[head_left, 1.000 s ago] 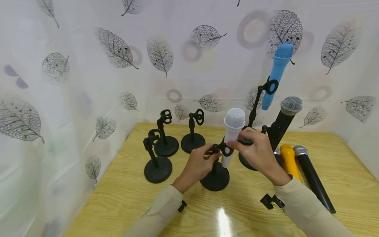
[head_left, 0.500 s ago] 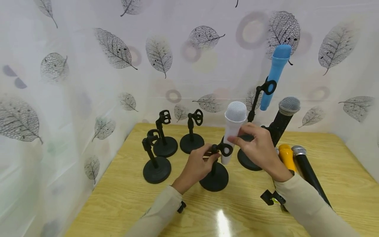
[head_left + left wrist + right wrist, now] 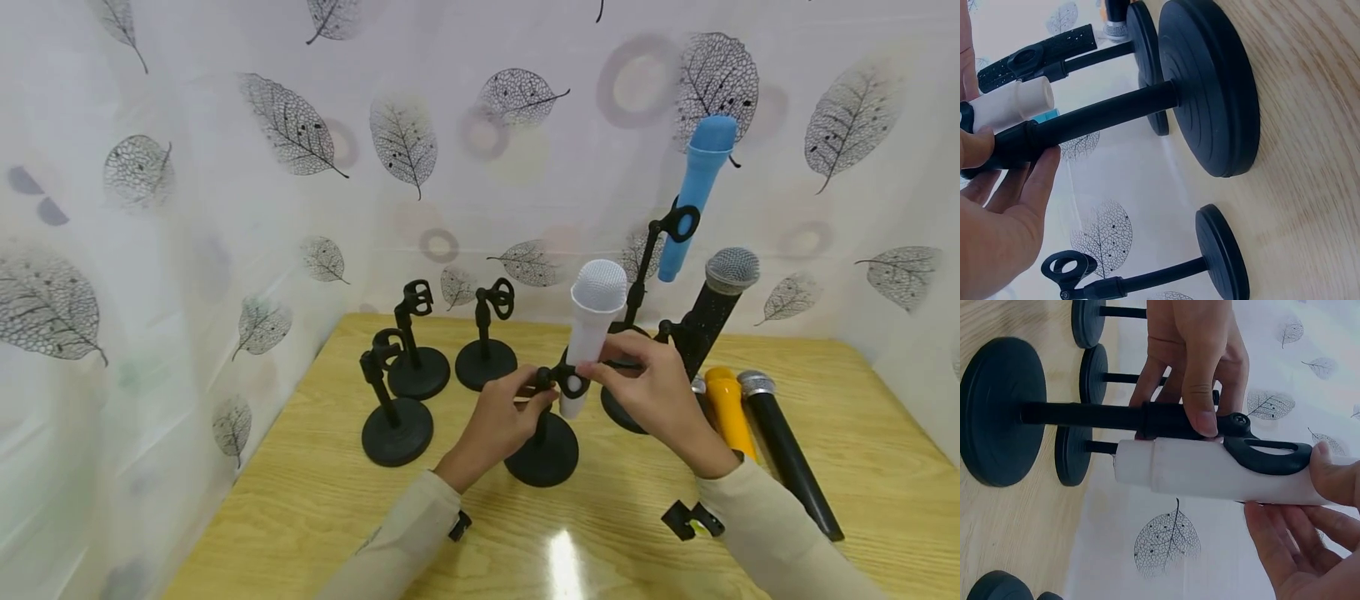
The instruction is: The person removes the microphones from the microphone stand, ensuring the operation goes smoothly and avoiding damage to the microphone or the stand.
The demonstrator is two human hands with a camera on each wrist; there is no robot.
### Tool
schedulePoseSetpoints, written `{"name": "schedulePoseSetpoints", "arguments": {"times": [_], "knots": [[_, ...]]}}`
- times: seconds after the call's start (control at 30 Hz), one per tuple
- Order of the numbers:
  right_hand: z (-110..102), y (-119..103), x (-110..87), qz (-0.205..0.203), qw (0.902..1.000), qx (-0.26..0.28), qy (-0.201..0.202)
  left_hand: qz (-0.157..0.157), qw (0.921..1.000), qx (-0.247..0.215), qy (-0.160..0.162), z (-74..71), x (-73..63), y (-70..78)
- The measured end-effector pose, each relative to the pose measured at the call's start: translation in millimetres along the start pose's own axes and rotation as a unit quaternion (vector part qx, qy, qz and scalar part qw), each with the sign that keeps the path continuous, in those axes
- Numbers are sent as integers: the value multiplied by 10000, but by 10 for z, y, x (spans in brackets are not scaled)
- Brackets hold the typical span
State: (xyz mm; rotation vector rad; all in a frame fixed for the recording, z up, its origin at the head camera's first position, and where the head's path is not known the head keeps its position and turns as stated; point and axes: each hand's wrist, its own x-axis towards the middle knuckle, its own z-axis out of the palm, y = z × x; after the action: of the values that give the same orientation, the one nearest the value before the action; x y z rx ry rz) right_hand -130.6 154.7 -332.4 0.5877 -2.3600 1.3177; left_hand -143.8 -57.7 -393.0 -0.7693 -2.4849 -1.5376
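Note:
A white microphone (image 3: 594, 312) stands tilted in the ring clip of a black microphone stand (image 3: 542, 450), its lower end poking out below the clip. My left hand (image 3: 501, 419) grips the top of that stand's post just under the clip, thumb on one side and fingers on the other. With thumb and fingers my right hand (image 3: 654, 385) pinches the white microphone's body right at the clip. The right wrist view shows the clip (image 3: 1269, 456) around the microphone, between my two hands. In the left wrist view the stand's round base (image 3: 1210, 87) sits on the table.
Several stands with bare clips, such as this black stand (image 3: 397, 429), stand at the left. Behind my right hand, stands hold a blue microphone (image 3: 701, 175) and a black microphone (image 3: 716, 304). A yellow microphone (image 3: 729, 408) and another black microphone (image 3: 791, 454) lie on the table (image 3: 300, 517).
The white microphone rose a little in the clip, then settled slightly lower. My right hand slid up its body and back down to the clip; my left hand kept its grip.

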Motion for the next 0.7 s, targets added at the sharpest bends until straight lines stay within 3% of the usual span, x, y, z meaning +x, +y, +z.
{"name": "schedulePoseSetpoints", "arguments": {"times": [0.27,0.7], "knots": [[21,-14,31,-303,9993,-146,177,36,10000,-41,9,3,-5,-13],[-37,-105,90,-392,9983,-334,269,123,9999,-14,0,5,-9,-14]]}}
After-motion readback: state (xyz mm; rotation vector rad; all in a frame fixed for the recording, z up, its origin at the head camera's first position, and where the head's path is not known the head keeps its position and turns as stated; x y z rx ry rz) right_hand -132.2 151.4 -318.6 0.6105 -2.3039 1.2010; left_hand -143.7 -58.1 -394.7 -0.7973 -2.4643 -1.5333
